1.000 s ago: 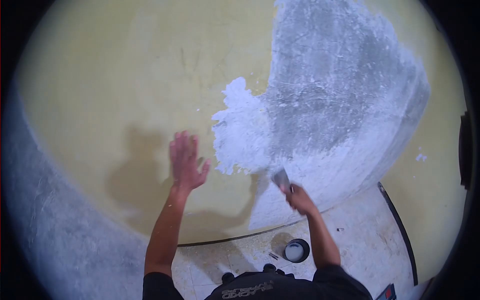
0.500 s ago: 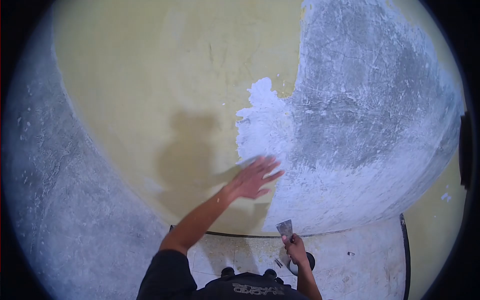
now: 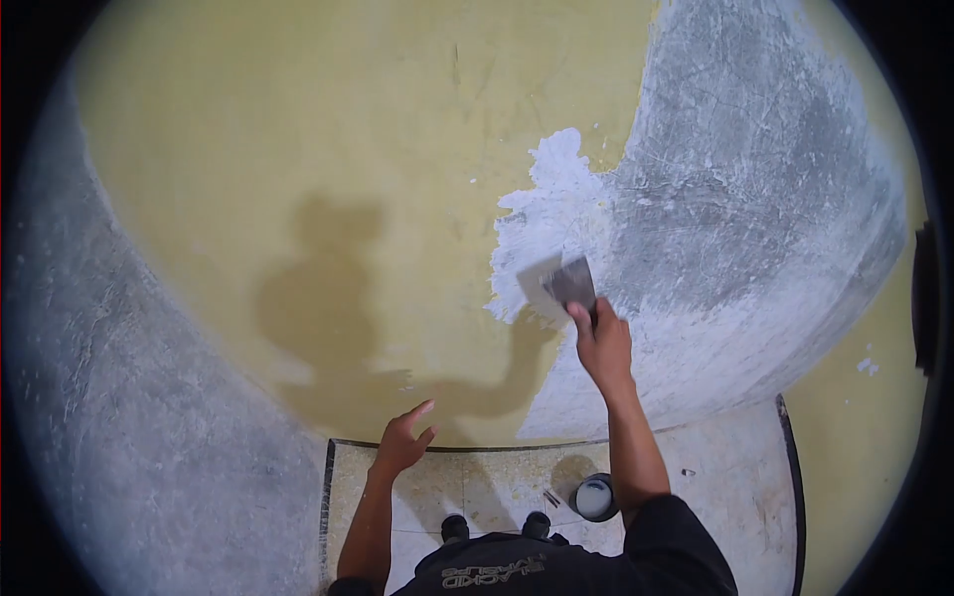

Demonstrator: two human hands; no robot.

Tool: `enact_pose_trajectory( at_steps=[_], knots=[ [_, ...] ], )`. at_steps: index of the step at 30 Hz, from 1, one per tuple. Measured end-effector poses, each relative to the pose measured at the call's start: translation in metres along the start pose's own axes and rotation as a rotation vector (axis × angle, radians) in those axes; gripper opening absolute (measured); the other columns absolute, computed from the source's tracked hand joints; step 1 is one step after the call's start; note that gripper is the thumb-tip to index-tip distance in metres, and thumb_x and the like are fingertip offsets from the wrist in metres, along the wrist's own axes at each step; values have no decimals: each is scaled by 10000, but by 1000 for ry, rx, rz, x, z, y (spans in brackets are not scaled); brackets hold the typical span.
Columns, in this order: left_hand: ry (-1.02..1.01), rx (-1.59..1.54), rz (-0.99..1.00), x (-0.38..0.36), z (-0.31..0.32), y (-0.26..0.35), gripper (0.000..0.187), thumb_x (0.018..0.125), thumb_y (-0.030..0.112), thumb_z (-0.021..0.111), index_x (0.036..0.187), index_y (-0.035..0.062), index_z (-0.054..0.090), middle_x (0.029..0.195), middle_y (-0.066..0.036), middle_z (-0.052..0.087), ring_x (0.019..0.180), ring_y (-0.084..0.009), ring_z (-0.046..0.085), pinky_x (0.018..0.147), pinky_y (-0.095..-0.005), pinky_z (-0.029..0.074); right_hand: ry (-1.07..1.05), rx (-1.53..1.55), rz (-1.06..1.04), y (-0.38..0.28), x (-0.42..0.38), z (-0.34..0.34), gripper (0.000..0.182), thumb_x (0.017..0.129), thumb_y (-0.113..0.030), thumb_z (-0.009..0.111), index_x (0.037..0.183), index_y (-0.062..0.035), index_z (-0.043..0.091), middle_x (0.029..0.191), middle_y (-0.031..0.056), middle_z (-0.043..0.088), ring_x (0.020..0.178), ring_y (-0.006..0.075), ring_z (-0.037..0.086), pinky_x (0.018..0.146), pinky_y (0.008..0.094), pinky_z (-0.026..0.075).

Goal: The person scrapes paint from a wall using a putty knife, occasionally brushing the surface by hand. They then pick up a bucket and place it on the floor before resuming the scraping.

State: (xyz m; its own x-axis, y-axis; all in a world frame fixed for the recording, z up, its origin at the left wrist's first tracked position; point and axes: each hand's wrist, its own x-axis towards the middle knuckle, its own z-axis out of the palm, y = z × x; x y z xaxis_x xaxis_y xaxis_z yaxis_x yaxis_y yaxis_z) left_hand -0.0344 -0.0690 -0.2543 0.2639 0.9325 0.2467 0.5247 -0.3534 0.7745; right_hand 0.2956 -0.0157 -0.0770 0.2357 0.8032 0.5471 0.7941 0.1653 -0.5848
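In the head view my right hand (image 3: 606, 343) is closed around the handle of a scraper (image 3: 573, 283), its wide metal blade pointing up. The blade overlaps the lower part of a ragged white patch (image 3: 566, 214) on the wall, and a shadow falls just left of it. Lower down, my left hand (image 3: 401, 443) holds nothing, its thumb and fingers apart in front of the bottom of the yellow wall (image 3: 427, 338).
Grey, scuffed wall areas (image 3: 735, 199) lie on both sides of the yellow paint. On the tiled floor (image 3: 447, 497) stands a dark bucket (image 3: 594, 499) with whitish contents, near a small thin item (image 3: 552, 499). A dark strip (image 3: 477, 449) runs along the wall's foot.
My right hand has risen from near the floor to the white patch with the scraper. My left hand has come off the patch area, down and to the left.
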Motion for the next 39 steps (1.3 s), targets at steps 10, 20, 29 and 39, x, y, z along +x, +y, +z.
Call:
enact_pose_trajectory(
  at_steps=[10,20,29,39],
  knots=[
    [-87,-271,-164,-22,-8,-35,727,816,132,744,1454,69,401,1258,-177,640,1224,-262,588,1032,-387,446,122,-275,-4,-85,71,10,395,948,-443,576,901,-51,556,677,216,655,668,468,636,583,548,486],
    [-209,-318,-175,-13,-22,-52,779,826,182,753,1482,72,347,1295,-186,616,1242,-287,574,1046,-407,432,126,-279,-17,-89,72,20,411,932,-463,591,896,-55,551,664,230,640,662,465,633,573,544,481],
    [-218,-429,-215,-27,-8,-61,812,814,178,777,1486,58,336,1301,-179,611,1224,-262,582,1033,-393,451,132,-263,88,-73,63,25,394,935,-447,597,899,-56,559,653,219,639,660,466,626,575,550,475],
    [-250,-399,-187,-25,-3,-49,822,824,172,770,1493,46,311,1309,-194,600,1238,-278,569,1042,-398,441,178,-204,68,-80,70,32,379,940,-430,593,927,-53,551,648,221,635,655,465,627,567,547,474]
  ],
)
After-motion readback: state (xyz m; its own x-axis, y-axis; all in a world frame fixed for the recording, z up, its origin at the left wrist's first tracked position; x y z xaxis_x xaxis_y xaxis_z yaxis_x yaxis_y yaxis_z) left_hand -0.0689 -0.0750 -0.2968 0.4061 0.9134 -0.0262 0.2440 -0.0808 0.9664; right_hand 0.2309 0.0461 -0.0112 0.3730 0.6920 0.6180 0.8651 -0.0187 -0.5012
